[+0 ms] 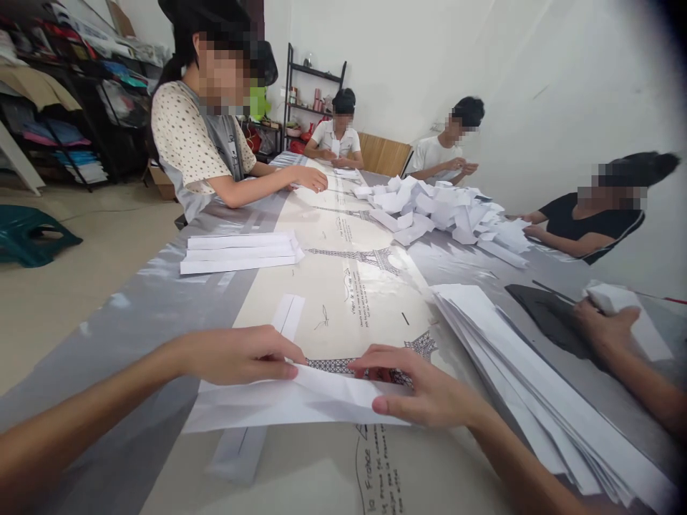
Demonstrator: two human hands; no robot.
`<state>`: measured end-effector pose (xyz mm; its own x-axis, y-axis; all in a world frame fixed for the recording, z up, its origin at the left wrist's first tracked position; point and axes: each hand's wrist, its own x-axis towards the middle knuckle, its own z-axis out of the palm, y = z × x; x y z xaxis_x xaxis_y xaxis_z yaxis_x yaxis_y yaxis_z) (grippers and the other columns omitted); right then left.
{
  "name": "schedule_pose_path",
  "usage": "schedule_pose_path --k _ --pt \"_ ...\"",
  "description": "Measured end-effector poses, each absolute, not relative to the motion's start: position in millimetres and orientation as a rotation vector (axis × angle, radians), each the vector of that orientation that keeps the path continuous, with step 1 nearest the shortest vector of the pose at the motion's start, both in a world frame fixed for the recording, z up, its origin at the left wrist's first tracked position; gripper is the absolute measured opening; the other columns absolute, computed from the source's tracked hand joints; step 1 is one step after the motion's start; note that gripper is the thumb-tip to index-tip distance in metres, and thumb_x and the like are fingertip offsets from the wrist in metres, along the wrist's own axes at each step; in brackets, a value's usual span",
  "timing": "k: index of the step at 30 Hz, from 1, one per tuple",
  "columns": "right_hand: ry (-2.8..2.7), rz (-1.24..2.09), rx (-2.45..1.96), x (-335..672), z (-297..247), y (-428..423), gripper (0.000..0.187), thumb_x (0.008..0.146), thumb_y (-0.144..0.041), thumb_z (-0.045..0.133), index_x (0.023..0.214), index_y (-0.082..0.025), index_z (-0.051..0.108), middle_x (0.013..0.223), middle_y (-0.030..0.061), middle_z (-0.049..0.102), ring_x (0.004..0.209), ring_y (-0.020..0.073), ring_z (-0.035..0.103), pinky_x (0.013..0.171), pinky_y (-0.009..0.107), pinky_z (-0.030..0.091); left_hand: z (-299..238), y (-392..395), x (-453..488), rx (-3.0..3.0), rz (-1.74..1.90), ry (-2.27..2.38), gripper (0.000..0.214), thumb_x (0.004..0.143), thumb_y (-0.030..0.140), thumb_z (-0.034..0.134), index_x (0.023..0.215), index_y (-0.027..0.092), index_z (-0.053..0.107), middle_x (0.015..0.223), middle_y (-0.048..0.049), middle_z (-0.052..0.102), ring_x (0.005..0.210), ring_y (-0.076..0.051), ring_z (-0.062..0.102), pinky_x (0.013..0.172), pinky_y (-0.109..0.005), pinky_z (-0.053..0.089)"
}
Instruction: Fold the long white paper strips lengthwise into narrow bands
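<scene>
A folded white sheet of paper (300,404) lies across the table in front of me, its creased long edge lifted a little. My left hand (247,354) pinches that upper edge between thumb and fingers. Around the sheet's right part curls my right hand (413,383), thumb on the near face and bent fingers behind the edge. Beneath the sheet, crosswise, runs a narrow folded paper strip (236,454) with a dark line along it; its middle is covered.
Folded strips (241,252) lie at left. Long paper sheets (515,379) are stacked at right, before a heap of folded papers (434,207). Co-workers sit or stand around the table; one person's hand (612,329) holds paper at right. A green stool (35,232) stands on the floor.
</scene>
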<state>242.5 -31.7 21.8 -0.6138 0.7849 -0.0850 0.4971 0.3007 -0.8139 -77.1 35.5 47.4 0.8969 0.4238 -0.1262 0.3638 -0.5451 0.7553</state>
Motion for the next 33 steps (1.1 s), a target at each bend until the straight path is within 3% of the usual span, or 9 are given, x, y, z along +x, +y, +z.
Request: schedule_pose_path --k 7,13,18,23,28,33 --pt "-2.24 1.38 -1.236 247.2 23.6 -34.1 0.041 0.089 -0.042 0.074 0.128 -0.029 0.069 0.127 0.006 0.07 0.114 0.0254 0.063 0.098 0.041 0.05 51.5 33.5 -73.9 1.916 -0.138 0.524 0.031 0.101 0.043 0.049 0.092 0.019 0.068 0.073 0.0005 0.055 0.058 -0.014 0.041 0.052 -0.024 0.032" --pt "-2.274 1.489 -1.173 246.9 28.5 -31.3 0.022 0.098 -0.035 0.061 0.112 -0.023 0.074 0.099 0.0043 0.074 0.084 0.0172 0.064 0.07 0.029 0.047 52.9 33.5 -75.9 1.797 -0.215 0.511 0.032 0.1 0.046 0.052 0.089 0.02 0.066 0.071 0.0004 0.056 0.058 -0.013 0.043 0.053 -0.023 0.035" --pt "-2.174 1.486 -1.245 250.2 24.6 -30.1 0.027 0.099 -0.042 0.06 0.092 -0.02 0.074 0.074 0.0001 0.062 0.063 0.0113 0.048 0.053 0.025 0.033 48.6 38.1 -80.3 1.843 -0.175 0.455 0.039 0.101 0.05 0.049 0.078 0.02 0.054 0.066 0.0021 0.041 0.057 -0.013 0.033 0.053 -0.026 0.029" --pt "-2.07 1.483 -1.256 260.5 22.5 -26.4 0.033 0.098 -0.048 0.06 0.086 -0.02 0.075 0.067 -0.0011 0.056 0.057 0.0109 0.039 0.051 0.028 0.027 46.3 48.3 -88.7 1.851 -0.159 0.524 0.049 0.099 0.053 0.052 0.067 0.02 0.036 0.066 0.0028 0.026 0.056 -0.013 0.023 0.052 -0.03 0.019" --pt "-2.071 1.446 -1.254 251.6 20.3 -29.6 0.027 0.097 -0.042 0.063 0.086 -0.021 0.076 0.076 0.0016 0.064 0.065 0.0126 0.049 0.056 0.028 0.035 49.0 40.6 -81.2 1.931 -0.131 0.533 0.047 0.099 0.046 0.053 0.066 0.02 0.034 0.063 0.0033 0.025 0.054 -0.012 0.021 0.05 -0.031 0.017" --pt "-2.115 1.376 -1.225 225.0 16.4 -39.3 0.03 0.097 -0.042 0.062 0.081 -0.022 0.076 0.068 -0.0009 0.06 0.058 0.0108 0.041 0.053 0.027 0.032 46.2 16.4 -58.2 1.987 -0.007 0.557 0.043 0.099 0.038 0.05 0.065 0.02 0.031 0.062 0.0042 0.026 0.054 -0.012 0.022 0.049 -0.029 0.02"
